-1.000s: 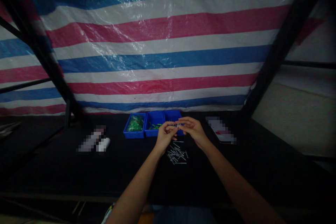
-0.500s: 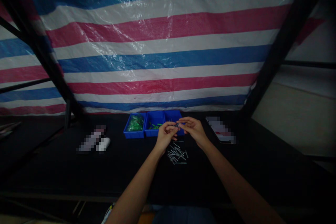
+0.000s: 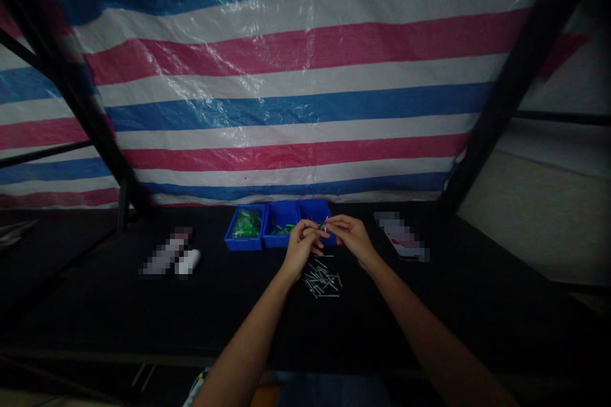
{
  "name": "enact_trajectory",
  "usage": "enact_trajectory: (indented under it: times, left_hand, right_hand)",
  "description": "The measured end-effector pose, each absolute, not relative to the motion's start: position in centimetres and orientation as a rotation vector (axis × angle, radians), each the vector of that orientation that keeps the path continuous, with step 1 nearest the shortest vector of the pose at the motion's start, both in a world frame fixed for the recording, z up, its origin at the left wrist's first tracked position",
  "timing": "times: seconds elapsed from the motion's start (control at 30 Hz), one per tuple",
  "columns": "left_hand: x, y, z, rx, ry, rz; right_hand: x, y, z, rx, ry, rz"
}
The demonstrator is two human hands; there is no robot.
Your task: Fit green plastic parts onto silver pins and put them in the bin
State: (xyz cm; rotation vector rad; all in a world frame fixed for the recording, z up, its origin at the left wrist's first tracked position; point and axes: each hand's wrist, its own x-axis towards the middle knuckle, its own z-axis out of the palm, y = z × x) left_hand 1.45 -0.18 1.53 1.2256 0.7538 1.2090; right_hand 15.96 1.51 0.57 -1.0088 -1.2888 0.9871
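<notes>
My left hand (image 3: pixel 302 243) is closed, its fingers curled around a few thin silver screws. Close beside it, my right hand (image 3: pixel 352 235) pinches a silver screw (image 3: pixel 325 222) between thumb and fingertips, its tip slanting upward. Both hands hover just in front of the blue bins, fingers nearly touching. Below them on the black table lies a loose pile of silver screws (image 3: pixel 322 278). The middle blue bin (image 3: pixel 275 243) contains small green plastic plugs (image 3: pixel 285 229). My hands partly cover the right blue bin (image 3: pixel 315 206), so its contents are mostly hidden.
A left blue bin (image 3: pixel 243 245) holds a clear bag of green pieces (image 3: pixel 245 224). A phone-like object (image 3: pixel 402 236), blurred, lies at right. At left are a white rounded item (image 3: pixel 188 262) and a blurred object (image 3: pixel 167 255). Striped sheeting (image 3: pixel 296 102) hangs behind the black table (image 3: pixel 229 305).
My fingers have shifted slightly, and the screw in my right hand now stands more upright and shows more clearly. The pile and the bins have not moved.
</notes>
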Motion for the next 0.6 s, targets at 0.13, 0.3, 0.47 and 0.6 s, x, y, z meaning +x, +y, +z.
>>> enact_trajectory:
  times: [0.13,0.3,0.47,0.6]
  left_hand:
    - [1.4,-0.1,1.4,1.217,0.731,1.210]
    - [1.4,0.0,1.4,1.221,0.739,1.234]
    - [1.5,0.0,1.5,1.255,0.801,1.332]
    - [1.5,-0.2,1.4,1.409,0.871,1.332]
  right_hand:
    - [15.9,1.5,0.5,-1.005,-1.288,1.020]
    - [16.1,1.6,0.4,-1.017,-1.262,0.943]
    - [16.6,2.1,-0.2,-1.101,-1.268,0.713]
    - [16.5,2.1,-0.6,-1.137,-1.358,0.612]
